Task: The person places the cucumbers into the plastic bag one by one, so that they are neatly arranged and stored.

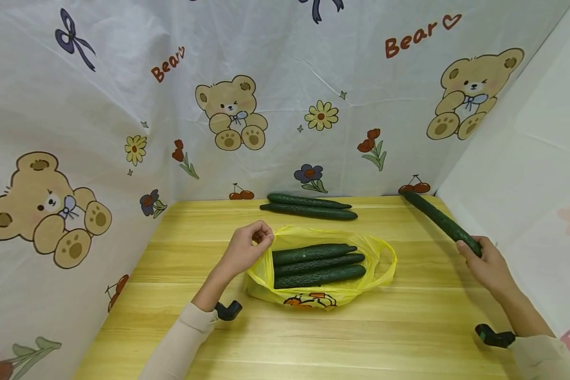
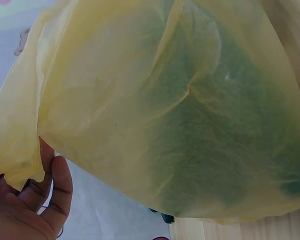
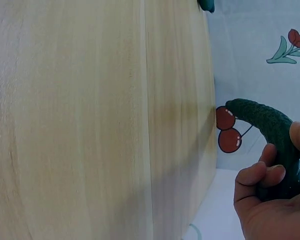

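Observation:
A yellow plastic bag (image 1: 261, 287) lies on the table with its mouth open, and several dark green cucumbers (image 1: 318, 264) lie side by side inside. My left hand (image 1: 247, 245) pinches the bag's left edge; in the left wrist view the curled fingers (image 2: 60, 187) hold the bag's handle, and the cucumbers show dimly through the plastic. At the right side, my right hand (image 1: 489, 266) grips one end of a long cucumber (image 1: 439, 219). That cucumber is held above the table, pointing toward the back wall, as the right wrist view also shows.
Two more cucumbers (image 1: 309, 211) lie at the back of the wooden table (image 1: 337, 343), behind the bag. White sheets (image 1: 285, 63) printed with bears and flowers enclose the back and sides. The bag's other handle loop (image 1: 390, 266) spreads to the right.

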`<state>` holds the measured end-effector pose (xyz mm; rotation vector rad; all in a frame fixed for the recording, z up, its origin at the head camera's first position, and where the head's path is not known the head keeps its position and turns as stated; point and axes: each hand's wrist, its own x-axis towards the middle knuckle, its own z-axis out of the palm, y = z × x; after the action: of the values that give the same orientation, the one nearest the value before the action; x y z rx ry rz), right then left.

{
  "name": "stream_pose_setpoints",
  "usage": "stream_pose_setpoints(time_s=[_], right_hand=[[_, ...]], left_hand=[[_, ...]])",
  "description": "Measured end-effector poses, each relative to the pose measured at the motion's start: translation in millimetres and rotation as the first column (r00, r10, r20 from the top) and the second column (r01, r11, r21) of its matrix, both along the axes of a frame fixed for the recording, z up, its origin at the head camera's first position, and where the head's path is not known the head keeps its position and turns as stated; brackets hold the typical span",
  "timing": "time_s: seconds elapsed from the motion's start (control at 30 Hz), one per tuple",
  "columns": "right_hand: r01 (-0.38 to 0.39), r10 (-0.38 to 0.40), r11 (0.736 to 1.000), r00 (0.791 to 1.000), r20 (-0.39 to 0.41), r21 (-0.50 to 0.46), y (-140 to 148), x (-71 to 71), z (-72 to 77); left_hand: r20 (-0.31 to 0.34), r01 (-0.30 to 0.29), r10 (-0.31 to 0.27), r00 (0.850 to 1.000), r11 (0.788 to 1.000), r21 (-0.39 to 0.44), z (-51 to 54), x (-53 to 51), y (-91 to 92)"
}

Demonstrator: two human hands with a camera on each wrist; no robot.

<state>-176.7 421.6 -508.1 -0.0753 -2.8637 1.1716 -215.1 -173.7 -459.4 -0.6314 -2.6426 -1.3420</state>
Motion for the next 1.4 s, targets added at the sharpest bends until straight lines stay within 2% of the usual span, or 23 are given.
stream_pose_setpoints(time_s=[0.27, 0.6, 0.97, 1.1, 1.3, 1.4], right_hand=[[-0.038, 0.036, 0.999, 0.999, -0.041, -0.034, -2, 5.5, 4.2], [-0.126, 0.119, 0.986, 0.99, -0.076, -0.106, -4, 9.2, 14.6], [-0.233, 0.217, 0.947, 0.971, -0.097, -0.223, -7, 11.4, 28.8], [-0.286, 0.263, 0.919, 0.958, -0.118, -0.271, -8, 10.3, 31.6], [-0.399, 0.36, 0.822, 0.917, -0.172, -0.407, -13, 11.2, 37.1], [-0.444, 0.406, 0.787, 0.895, -0.184, -0.427, -20, 11.6, 42.6]], left_hand=[[-0.013, 0.008, -0.008, 1.0, 1.0, 0.0, 0.5, -0.6, 0.9], [-0.001, 0.014, -0.014, 1.0, 1.0, 0.006, -1.4, -0.6, 0.1], [-0.001, 0.008, -0.008, 1.0, 1.0, 0.009, -0.4, 0.8, 2.0], [0.003, 0.005, -0.005, 1.0, 1.0, 0.009, 0.3, 0.9, 3.1], [0.001, 0.012, -0.012, 1.0, 1.0, 0.012, 0.2, 0.5, 4.0], [0.003, 0.01, -0.01, 1.0, 1.0, 0.015, -0.4, 0.3, 4.0]])
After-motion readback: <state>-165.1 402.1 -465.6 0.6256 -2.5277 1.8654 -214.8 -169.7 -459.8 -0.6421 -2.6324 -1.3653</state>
